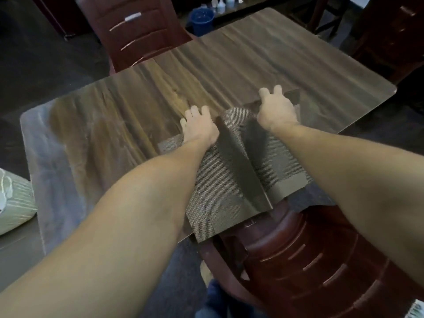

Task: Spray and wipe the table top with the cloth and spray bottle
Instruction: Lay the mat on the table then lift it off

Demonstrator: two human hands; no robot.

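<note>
A grey-brown woven cloth (231, 180) lies on the near edge of the wooden table top (137, 106) and hangs partly over it. A ridge is buckled up along its middle. My left hand (199, 127) holds the far left edge of the cloth, fingers curled over it. My right hand (277, 109) grips the far right edge, where a dark corner is turned up. I see no spray bottle on the table.
A dark red chair (309, 260) stands right below me against the near edge. Another red chair (137, 31) is at the far side, and a third (394, 37) at the far right. A blue bucket (202, 19) and small bottles (220, 4) sit beyond. A pale cushion (13, 203) is at left.
</note>
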